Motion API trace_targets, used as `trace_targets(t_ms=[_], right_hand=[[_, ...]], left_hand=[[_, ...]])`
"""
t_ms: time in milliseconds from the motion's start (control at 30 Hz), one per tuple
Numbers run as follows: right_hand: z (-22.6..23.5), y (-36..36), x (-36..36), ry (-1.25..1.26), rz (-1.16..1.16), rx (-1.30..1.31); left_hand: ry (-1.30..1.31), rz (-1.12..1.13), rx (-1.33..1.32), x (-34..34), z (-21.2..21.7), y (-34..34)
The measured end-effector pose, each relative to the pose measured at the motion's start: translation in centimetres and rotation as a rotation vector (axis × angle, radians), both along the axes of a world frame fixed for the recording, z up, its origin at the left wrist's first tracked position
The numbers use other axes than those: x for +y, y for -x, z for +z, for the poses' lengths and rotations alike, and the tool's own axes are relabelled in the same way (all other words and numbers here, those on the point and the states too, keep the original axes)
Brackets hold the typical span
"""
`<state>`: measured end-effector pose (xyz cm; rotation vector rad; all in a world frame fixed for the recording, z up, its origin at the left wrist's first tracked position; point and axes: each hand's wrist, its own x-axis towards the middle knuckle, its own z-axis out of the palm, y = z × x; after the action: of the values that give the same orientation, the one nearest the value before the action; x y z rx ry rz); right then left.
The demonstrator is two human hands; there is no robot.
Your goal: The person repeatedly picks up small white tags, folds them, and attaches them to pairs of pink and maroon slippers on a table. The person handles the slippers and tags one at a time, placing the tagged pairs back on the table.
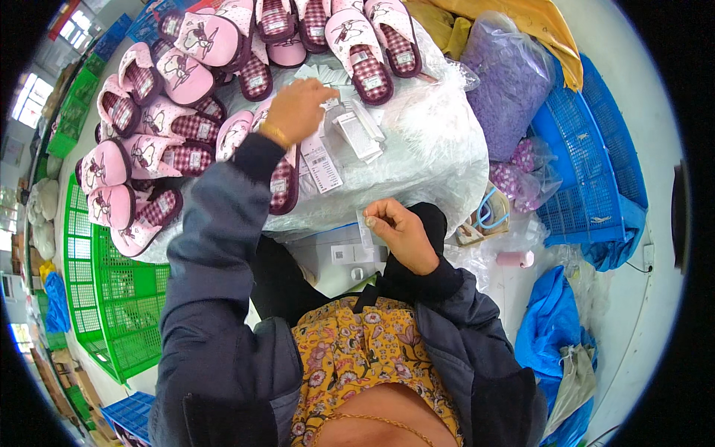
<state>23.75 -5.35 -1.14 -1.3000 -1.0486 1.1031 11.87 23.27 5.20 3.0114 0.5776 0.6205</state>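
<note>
Slippers (186, 78) behind and left of tags (359, 135)

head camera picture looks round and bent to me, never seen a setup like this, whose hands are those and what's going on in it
There is no robot here, only a person's two bare hands. The single picture comes from a wide fisheye camera worn on the head and looking down, so straight edges curve and the corners go black. It isn't mirrored: picture left is the person's left.

Pink slippers are heaped on a plastic-covered surface, with white tags beside them. The left hand is by the tags; whether it grips one isn't clear. The right hand, nearer the body, pinches a narrow pale strip. A green crate stands at the left, a blue crate at the right.
</note>
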Motion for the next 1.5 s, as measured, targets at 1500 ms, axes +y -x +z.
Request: trace_targets(t_ms=[1500], right_hand=[[4.8,2.4,1.1,-0.075,-0.130,0.187]], left_hand=[[0.853,-0.028,-0.376,-16.3,1.0,6.8]])
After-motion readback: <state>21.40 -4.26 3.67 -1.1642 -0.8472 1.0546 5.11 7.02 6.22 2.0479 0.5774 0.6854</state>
